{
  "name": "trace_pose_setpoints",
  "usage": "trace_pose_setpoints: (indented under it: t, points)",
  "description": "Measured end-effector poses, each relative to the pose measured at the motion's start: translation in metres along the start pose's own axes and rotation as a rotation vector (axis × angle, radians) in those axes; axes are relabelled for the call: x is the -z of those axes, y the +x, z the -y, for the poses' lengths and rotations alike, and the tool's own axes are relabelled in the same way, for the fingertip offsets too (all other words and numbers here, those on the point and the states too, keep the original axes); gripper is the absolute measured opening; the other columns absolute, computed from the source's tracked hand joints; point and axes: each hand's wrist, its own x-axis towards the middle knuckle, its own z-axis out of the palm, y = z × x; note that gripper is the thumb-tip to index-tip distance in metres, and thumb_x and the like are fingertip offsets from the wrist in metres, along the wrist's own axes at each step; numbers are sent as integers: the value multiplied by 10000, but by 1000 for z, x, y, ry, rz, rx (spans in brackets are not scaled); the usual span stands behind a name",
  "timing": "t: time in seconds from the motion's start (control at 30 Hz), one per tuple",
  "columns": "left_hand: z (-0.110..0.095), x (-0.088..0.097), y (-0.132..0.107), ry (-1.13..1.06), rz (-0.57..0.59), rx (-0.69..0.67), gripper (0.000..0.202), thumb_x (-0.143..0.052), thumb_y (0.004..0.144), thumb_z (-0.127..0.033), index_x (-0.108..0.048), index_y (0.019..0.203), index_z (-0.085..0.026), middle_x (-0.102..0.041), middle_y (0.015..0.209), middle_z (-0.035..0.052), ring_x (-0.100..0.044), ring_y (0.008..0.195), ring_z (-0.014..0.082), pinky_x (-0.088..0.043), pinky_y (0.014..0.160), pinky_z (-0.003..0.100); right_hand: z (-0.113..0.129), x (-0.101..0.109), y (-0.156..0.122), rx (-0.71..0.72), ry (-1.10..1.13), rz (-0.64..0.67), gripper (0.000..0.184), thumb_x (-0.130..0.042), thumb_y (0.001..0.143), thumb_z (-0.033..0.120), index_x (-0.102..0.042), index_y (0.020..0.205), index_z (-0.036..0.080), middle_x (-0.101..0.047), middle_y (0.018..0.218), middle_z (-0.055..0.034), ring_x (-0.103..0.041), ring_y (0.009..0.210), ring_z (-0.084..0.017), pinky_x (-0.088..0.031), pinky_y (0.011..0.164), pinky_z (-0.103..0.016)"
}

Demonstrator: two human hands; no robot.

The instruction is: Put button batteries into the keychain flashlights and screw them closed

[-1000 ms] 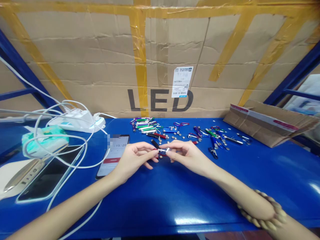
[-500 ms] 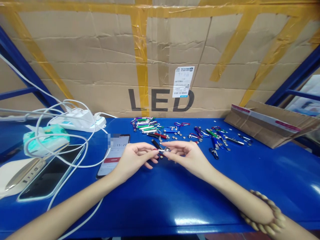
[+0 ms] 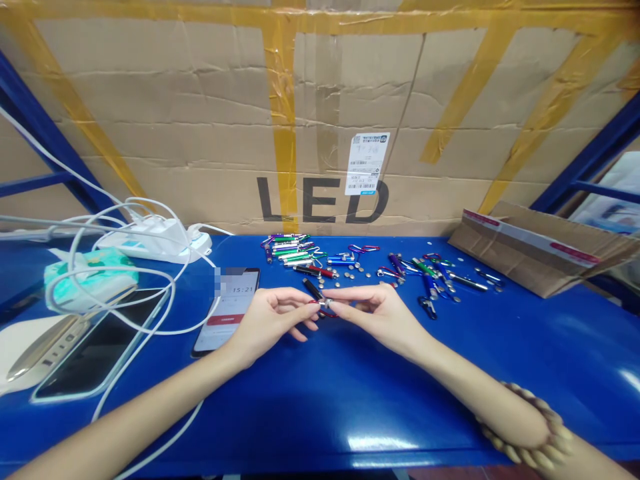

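My left hand (image 3: 280, 317) is closed in a pinch, thumb against fingers, on one end of a small silver metal piece (image 3: 325, 303). Facing it, the closed fingertips of my right hand (image 3: 373, 310) grip the other end. A red carabiner clip (image 3: 330, 315) shows just under the fingertips. A black flashlight tube (image 3: 313, 288) slants right behind the piece; whether a finger touches it I cannot tell. Beyond the hands lie several colored keychain flashlights (image 3: 295, 255) and loose button cells (image 3: 351, 276). More flashlights with clips (image 3: 430, 283) are scattered to the right.
A phone with a running timer (image 3: 220, 333) lies beside my left forearm. Farther left are a second phone (image 3: 100, 353), white cables (image 3: 150, 331), a tissue pack (image 3: 90, 277) and a power strip (image 3: 155, 243). An open cardboard box (image 3: 530, 253) stands right; a large carton (image 3: 210, 133) backs the blue table.
The fingertips have drawn slightly closer together around the silver piece, which shows less. The red clip now hangs visible below the right fingertips.
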Motion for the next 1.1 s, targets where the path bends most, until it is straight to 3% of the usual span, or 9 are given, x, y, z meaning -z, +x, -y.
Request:
trace_pose_setpoints:
  t: [0.2, 0.37, 0.43, 0.67, 0.87, 1.0, 1.1]
  points:
    - [0, 0, -3, -38, 20, 26, 151, -724, 666, -237, -669, 704, -102, -705, 635, 39, -685, 595, 154, -542, 472, 171, -5, -7, -2, 90, -35, 33, 258, -600, 792, 295, -682, 1028, 228, -713, 937, -28, -654, 789, -188, -536, 669, -305]
    - [0, -2, -5, -93, 41, 12, 184, -724, 672, -264, -623, 672, -111, -696, 606, 21, -688, 626, 154, -559, 519, 190, -6, -13, -5, 22, 198, 137, 373, -559, 821, 341, -593, 1167, 207, -715, 757, -22, -666, 636, -140, -560, 597, -274]
    - [0, -2, -5, -78, 54, 12, 193, -735, 660, -265, -621, 688, -112, -700, 623, 22, -691, 636, 161, -559, 521, 196, -4, -12, -6, 52, 193, 98, 350, -582, 806, 329, -623, 1128, 198, -705, 704, -16, -658, 592, -130, -566, 593, -268]
    - [2, -3, -4, 24, 28, 12, 268, -736, 647, -296, -672, 836, -117, -723, 737, 59, -695, 654, 186, -561, 535, 230, 0, -7, -6, 275, -88, -131, 154, -654, 752, 200, -729, 883, 230, -723, 844, -22, -673, 778, -176, -561, 755, -302]
    - [4, -4, -8, 352, -72, -220, 211, -691, 693, -281, -706, 835, -127, -712, 701, 48, -659, 580, 152, -549, 536, 212, 3, -9, -9, 358, -183, -162, 131, -645, 753, 193, -737, 837, 234, -720, 880, -30, -676, 824, -194, -562, 783, -327]
    - [1, -2, -10, 502, -63, -386, 169, -649, 730, -246, -706, 838, -129, -714, 745, 49, -657, 608, 142, -548, 536, 183, 3, -9, -9, 382, -200, -122, 200, -619, 772, 175, -714, 946, 198, -698, 982, -61, -658, 901, -188, -539, 823, -306]
    - [-2, -1, -11, 563, -44, -492, 158, -634, 744, -215, -710, 852, -129, -720, 785, 55, -659, 647, 140, -557, 559, 178, 5, -8, -9, 392, -204, -62, 225, -598, 786, 165, -702, 984, 188, -704, 948, -64, -660, 853, -166, -536, 777, -268]
